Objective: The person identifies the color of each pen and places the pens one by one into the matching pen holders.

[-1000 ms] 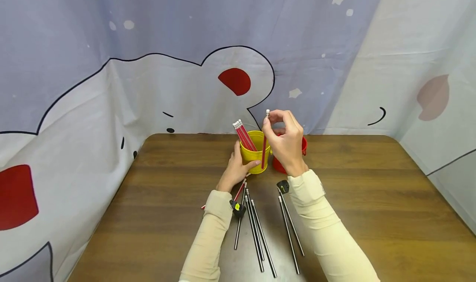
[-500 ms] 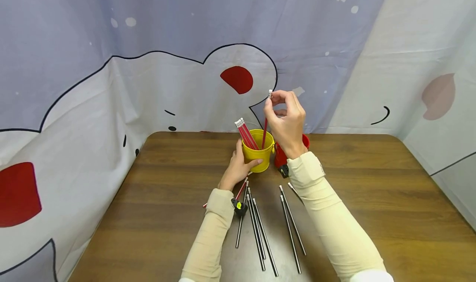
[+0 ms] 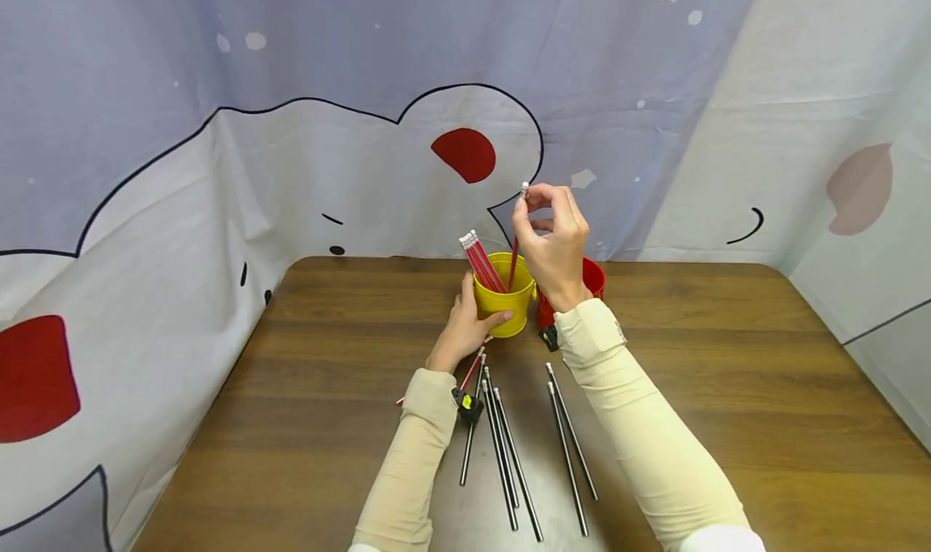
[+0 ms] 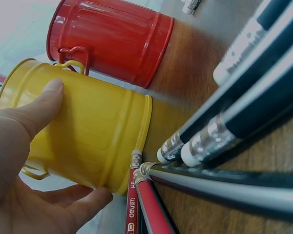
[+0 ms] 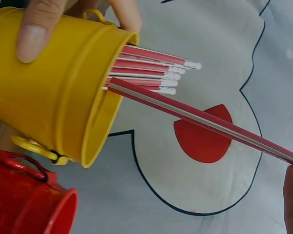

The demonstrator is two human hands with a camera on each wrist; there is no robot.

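My left hand [image 3: 460, 332] grips a yellow bucket [image 3: 518, 313] from its left side, thumb across the front and fingers round behind. Several red pencils [image 3: 483, 263] lean inside it, white eraser ends up, against the left rim. Between thumb and fingertips of my right hand [image 3: 558, 249], a red pencil [image 3: 514, 259] is pinched just under its eraser. It hangs over the bucket, slightly tilted. In the right wrist view, the lower end of this striped pencil [image 5: 200, 116] overlaps the bucket's mouth, in front of the other pencils.
A red bucket [image 3: 595, 280] stands right beside the yellow one, partly behind my right wrist. Several black pencils [image 3: 509, 455] lie in front of the buckets, with two more black pencils [image 3: 570, 447] to their right. Red pencils [image 4: 154, 209] lie near the yellow bucket's base.
My right hand has raised the pencil from in front of the yellow bucket to over its mouth, then lowered it a little and shifted slightly left. My left hand keeps its hold.
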